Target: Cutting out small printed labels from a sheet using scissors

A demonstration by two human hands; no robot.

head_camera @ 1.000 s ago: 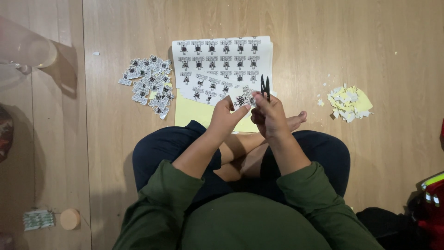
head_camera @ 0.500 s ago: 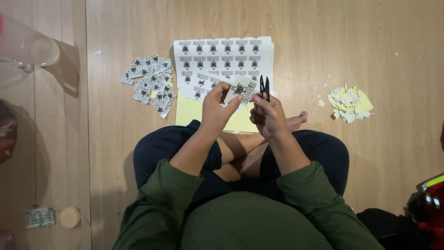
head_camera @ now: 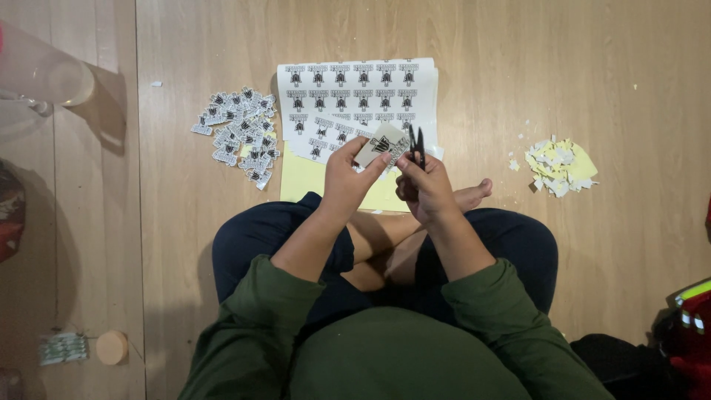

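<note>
Left hand point(head_camera: 346, 176) pinching a small glossy rectangular sticker point(head_camera: 379, 144), right hand point(head_camera: 424, 185) clamped around slim black scissors point(head_camera: 417, 142), flat printed sticker sheets point(head_camera: 355, 92) on smooth wooden floor point(head_camera: 518, 74)

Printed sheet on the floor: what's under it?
A yellow sheet shows under the printed sheet, sticking out at its near edge. How far it runs beneath is covered. The left hand and right hand hide part of both.

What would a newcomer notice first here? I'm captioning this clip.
The left hand holds a small printed label against black scissors in the right hand. Beyond them lies a sheet of printed labels, with a pile of cut labels to its left and yellow-white paper scraps to the right.
</note>
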